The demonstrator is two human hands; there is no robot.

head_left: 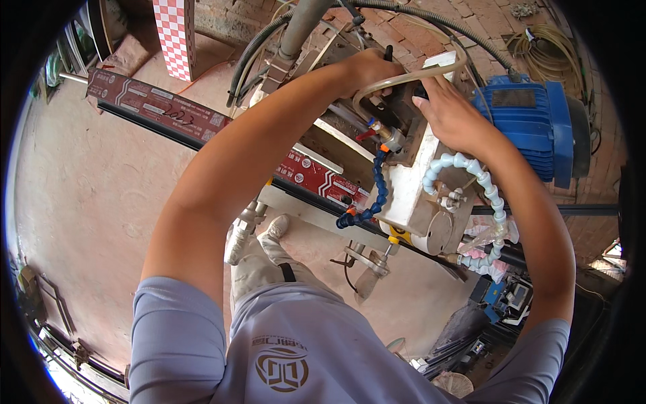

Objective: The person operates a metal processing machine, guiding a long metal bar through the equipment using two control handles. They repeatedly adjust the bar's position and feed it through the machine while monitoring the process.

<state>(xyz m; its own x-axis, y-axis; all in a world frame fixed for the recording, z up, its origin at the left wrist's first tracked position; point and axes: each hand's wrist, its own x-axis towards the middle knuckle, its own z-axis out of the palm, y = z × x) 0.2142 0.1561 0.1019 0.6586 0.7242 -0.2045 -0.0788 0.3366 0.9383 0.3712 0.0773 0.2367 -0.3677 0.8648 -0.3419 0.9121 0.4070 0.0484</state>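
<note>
My left hand [370, 69] reaches to the top of a machine with a white housing [417, 178]. Its fingers look curled round a black handle [388, 52], whose end sticks out beyond them; part of the grip is hidden. At the machine's upper right edge, my right hand [447, 114] has thumb and fingers closed about a dark part [420, 89], mostly covered. A clear hose [410, 77] arches between the hands. Below them sit a brass valve with a red lever [367, 135], a dark blue jointed coolant hose [380, 182] and a pale blue jointed hose [494, 195].
A blue motor [528, 128] stands right of the machine. A long profile with red printed film [158, 104] runs under my left arm and the machine. Coiled hose [548, 57] lies on the bricks at upper right. A red-and-white checked post [176, 40] rises at upper left.
</note>
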